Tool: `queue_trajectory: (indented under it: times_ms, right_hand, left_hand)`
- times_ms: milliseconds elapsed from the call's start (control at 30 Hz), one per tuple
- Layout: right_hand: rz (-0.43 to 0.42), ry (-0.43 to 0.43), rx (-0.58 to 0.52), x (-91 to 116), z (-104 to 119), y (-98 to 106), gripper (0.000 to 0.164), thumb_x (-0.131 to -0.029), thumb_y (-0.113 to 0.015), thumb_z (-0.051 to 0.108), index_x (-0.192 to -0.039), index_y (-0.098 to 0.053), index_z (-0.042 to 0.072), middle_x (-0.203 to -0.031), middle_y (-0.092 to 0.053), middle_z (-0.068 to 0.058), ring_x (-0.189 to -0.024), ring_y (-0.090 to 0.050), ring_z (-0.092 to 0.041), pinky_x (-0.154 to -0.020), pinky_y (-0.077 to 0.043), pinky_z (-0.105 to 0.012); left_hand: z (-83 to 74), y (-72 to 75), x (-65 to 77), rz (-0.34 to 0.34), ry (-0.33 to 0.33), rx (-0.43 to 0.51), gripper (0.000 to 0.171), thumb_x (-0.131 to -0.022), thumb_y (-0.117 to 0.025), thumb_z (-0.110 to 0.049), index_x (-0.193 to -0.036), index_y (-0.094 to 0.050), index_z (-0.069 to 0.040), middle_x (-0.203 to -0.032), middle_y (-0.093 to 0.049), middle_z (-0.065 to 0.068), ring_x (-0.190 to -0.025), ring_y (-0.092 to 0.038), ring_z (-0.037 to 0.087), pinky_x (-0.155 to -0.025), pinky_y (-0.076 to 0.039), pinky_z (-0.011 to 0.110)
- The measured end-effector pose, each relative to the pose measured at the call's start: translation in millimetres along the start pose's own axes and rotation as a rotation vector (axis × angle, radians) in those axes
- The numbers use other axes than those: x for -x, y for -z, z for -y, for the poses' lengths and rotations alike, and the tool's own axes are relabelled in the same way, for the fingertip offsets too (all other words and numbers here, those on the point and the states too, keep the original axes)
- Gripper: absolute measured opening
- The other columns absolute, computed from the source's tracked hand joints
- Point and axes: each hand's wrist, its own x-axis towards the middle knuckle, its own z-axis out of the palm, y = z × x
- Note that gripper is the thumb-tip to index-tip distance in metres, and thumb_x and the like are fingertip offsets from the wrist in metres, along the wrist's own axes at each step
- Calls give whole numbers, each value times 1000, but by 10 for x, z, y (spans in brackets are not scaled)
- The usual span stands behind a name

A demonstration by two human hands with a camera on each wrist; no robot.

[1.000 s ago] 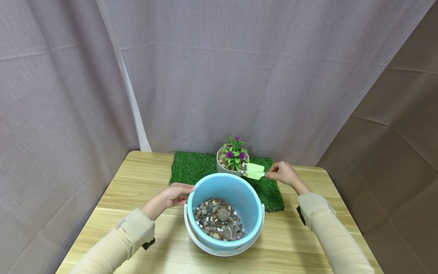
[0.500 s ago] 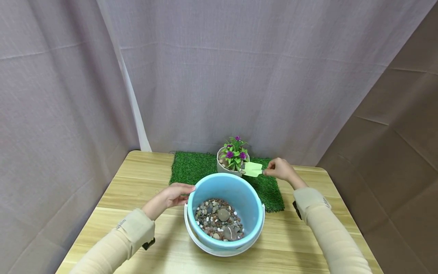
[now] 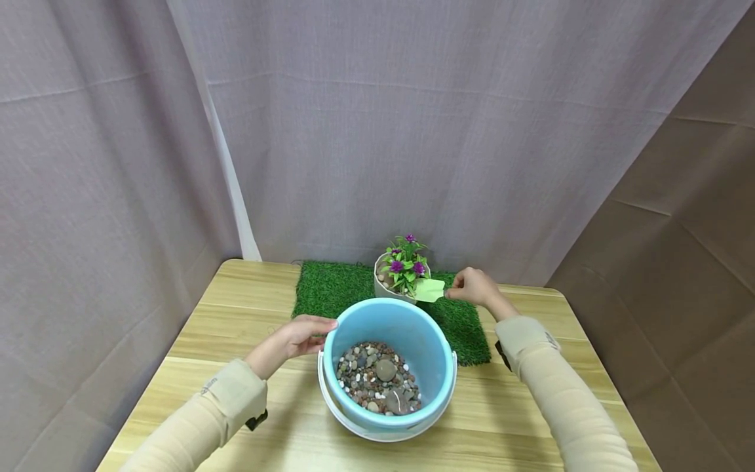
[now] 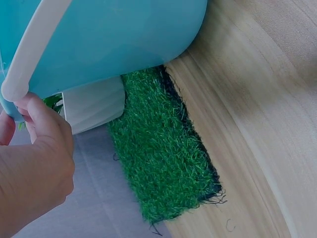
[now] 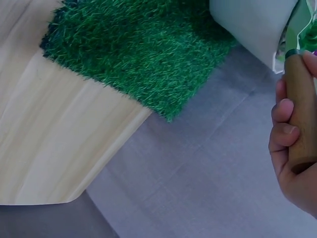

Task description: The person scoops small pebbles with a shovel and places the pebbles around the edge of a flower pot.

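Two cream sleeves [image 3: 191, 419] come in from the bottom of my head view, spread well apart, each with a dark strap [image 3: 256, 420] partly showing under its cuff. Between them stands the blue bucket [image 3: 433, 347], upright on the wooden table [image 3: 248, 295]. Its white handle [image 4: 35, 47] hangs down along the near side. I look down inside and see pebbles [image 3: 356, 383] in brown, grey and white across the bottom, with larger flat stones [image 3: 386, 370] lying among them, one crossed by a pale streak.

At the bucket's left, I see the person's left hand [image 3: 303, 334] pinching the rim; my left wrist view places that hold right beside the end of the handle.

Farther out, the right hand [image 3: 476, 288] is clenched around the trowel [image 3: 429, 290], and in my right wrist view I make out fingers curled about its wooden grip [image 5: 300, 109]. The pale green blade is at the right side of the white pot [image 5: 247, 27], its front end over the rim; I cannot tell whether the two touch.

A leafy plant [image 3: 407, 259] with purple flowers rises from the pot, stones around its base. The pot stands on the artificial grass mat [image 3: 333, 288], just beyond the bucket. Farthest from me, a grey curtain [image 3: 354, 131] hangs behind the table, with brown cloth [image 3: 678, 229] at the right.
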Motion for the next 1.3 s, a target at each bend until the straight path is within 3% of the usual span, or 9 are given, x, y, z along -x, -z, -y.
queue_trajectory:
  times_ms: [200, 367, 733, 1033, 1300]
  right_hand:
    - [52, -57, 4, -44, 103, 4, 43, -81, -72, 23, -50, -43, 17, -47, -33, 8, -45, -25, -7, -43, -21, -18]
    - [94, -67, 2, -44, 167, 67, 49, -82, -71, 23, -47, -37, 18, -45, -27, 8, -43, -21, -7, -44, -20, -18]
    - [192, -53, -16, -61, 222, 180, 46, -83, -69, 23, -47, -42, 18, -43, -31, 9, -38, -29, -6, -40, -27, -18]
    - [210, -14, -16, -34, 273, 345, 33, -81, -70, 23, -53, -54, 15, -46, -44, 9, -38, -39, -7, -39, -34, -19]
    - [223, 13, 18, 59, 307, 455, 36, -81, -70, 20, -52, -50, 14, -45, -38, 8, -39, -34, -7, -39, -31, -19]
  left_hand:
    - [3, 8, 6, 0, 8, 5, 49, -94, -58, -15, -135, -43, 8, -78, -63, -2, -67, -60, 4, -65, -58, 14]
    - [0, -12, -7, 8, 6, 10, 50, -94, -58, -15, -135, -43, 8, -81, -64, -2, -69, -62, 5, -67, -59, 15]
    - [5, -13, -2, 7, 7, 10, 49, -94, -57, -15, -135, -43, 8, -82, -62, -1, -68, -59, 4, -64, -57, 12]
    - [-1, 0, -7, 5, 6, 19, 49, -93, -58, -15, -134, -44, 9, -79, -61, -1, -65, -57, 3, -62, -57, 11]
    - [17, 11, -13, 24, 4, 25, 48, -94, -57, -14, -134, -43, 10, -78, -61, -2, -65, -57, 3, -61, -56, 11]
